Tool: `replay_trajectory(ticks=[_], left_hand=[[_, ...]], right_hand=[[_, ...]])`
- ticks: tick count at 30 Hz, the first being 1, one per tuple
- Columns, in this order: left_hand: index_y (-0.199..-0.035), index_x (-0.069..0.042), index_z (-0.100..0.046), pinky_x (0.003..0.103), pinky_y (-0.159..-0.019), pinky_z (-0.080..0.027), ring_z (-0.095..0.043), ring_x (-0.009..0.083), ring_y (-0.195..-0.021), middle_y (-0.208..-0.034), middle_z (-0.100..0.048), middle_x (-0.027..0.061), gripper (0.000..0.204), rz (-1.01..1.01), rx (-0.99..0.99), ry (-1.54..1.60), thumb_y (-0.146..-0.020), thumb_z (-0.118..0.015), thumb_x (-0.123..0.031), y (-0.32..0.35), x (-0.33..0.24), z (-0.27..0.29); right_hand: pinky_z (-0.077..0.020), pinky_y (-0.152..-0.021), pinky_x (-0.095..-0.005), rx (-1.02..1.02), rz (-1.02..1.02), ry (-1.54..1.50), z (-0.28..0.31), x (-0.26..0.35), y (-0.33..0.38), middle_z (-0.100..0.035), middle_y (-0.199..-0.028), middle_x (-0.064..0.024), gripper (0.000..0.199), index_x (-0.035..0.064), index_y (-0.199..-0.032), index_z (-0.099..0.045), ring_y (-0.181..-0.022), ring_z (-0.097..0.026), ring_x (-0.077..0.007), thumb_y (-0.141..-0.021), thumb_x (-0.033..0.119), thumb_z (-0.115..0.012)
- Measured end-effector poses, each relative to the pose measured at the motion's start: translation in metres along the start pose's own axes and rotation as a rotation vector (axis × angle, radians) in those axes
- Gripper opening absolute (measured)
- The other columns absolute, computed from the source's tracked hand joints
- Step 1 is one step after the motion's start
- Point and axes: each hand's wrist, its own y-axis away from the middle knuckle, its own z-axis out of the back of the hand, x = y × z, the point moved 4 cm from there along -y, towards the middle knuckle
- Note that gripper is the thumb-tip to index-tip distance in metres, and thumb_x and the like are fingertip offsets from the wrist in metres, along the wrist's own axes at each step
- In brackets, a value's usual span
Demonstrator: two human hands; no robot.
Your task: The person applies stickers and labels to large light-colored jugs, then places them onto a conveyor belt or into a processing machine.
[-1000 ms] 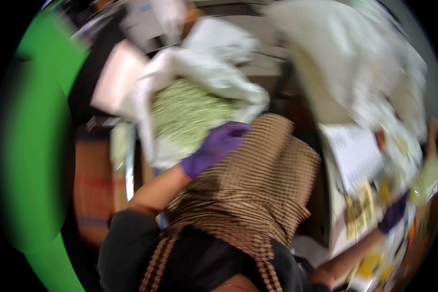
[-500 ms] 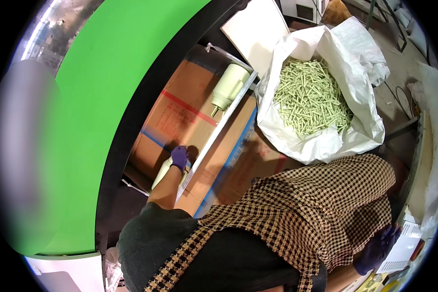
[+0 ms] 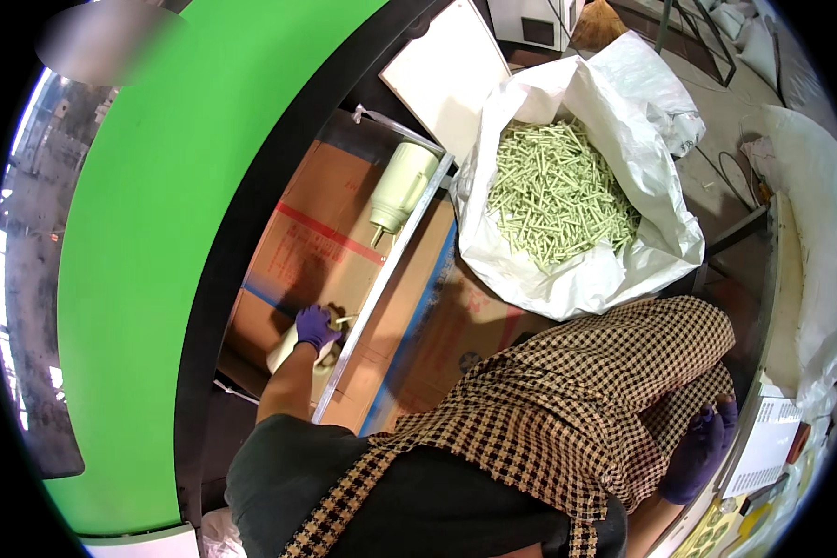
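My left hand (image 3: 317, 327) has its fingers bent around the near pale-green bottle (image 3: 285, 352), which lies on the cardboard (image 3: 318, 197) beside the metal rail (image 3: 383, 288). The far pale-green bottle (image 3: 405, 184) lies along this same rail. My right hand (image 3: 698, 456) is near the checked apron (image 3: 567, 400), fingers slightly bent; whether they hold something, I cannot tell

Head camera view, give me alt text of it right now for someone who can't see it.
A purple-gloved left hand is on a pale part over cardboard, with another part farther ahead. An open white sack of short green sticks is ahead, right; the gloved right hand is by the checked apron.
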Motion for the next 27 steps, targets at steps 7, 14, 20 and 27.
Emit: replay_trajectory(ticks=[7, 14, 20, 27], left_hand=[[-0.091, -0.011, -0.07, 0.051, -0.109, -0.044, -0.059, 0.0386, -0.124, -0.127, -0.066, 0.0143, 0.041, -1.105, -0.531, 0.457, -0.065, -0.094, -0.03, 0.04, -0.139, 0.262], [-0.116, -0.012, -0.054, 0.041, -0.099, -0.052, -0.064, 0.0321, -0.118, -0.136, -0.061, 0.0154, 0.067, -1.785, 0.344, 0.631, -0.064, -0.097, -0.016, 0.132, -0.357, 0.365], [-0.145, -0.004, -0.046, 0.04, -0.106, -0.047, -0.06, 0.0263, -0.122, -0.13, -0.062, 0.0133, 0.091, -1.964, 0.719, 0.427, -0.07, -0.092, -0.025, 0.166, -0.467, 0.363], [-0.149, 0.0, -0.043, 0.05, -0.117, -0.034, -0.053, 0.0338, -0.129, -0.133, -0.056, 0.0195, 0.091, -1.623, -0.732, 0.167, -0.077, -0.083, -0.038, 0.201, -0.427, 0.382]], right_hand=[[-0.0498, -0.088, -0.0327, 0.26, 0.184, -0.104, -0.056, 0.065, 0.001, -0.065, -0.114, -0.0105, 0.029, -0.0011, -0.115, -0.066, -0.099, -0.061, -0.0218, -0.086, -0.003, -0.064], [-0.057, -0.071, -0.0374, 0.517, 0.689, 0.019, -0.105, 0.148, 0.01, -0.066, -0.115, -0.0111, 0.047, 0.0123, -0.126, -0.068, -0.088, -0.069, -0.028, -0.08, 0.016, -0.08], [-0.0579, -0.068, -0.0332, 0.475, 0.677, 0.002, -0.114, 0.138, 0.004, -0.071, -0.105, -0.0019, 0.031, 0.0159, -0.11, -0.072, -0.083, -0.071, -0.021, -0.079, 0.014, -0.077], [-0.0553, -0.067, -0.0301, 0.05, 0.245, -0.135, -0.107, 0.096, -0.005, -0.071, -0.086, -0.0093, 0.028, 0.008, -0.107, -0.077, -0.074, -0.068, -0.0204, -0.08, 0.012, -0.084]])
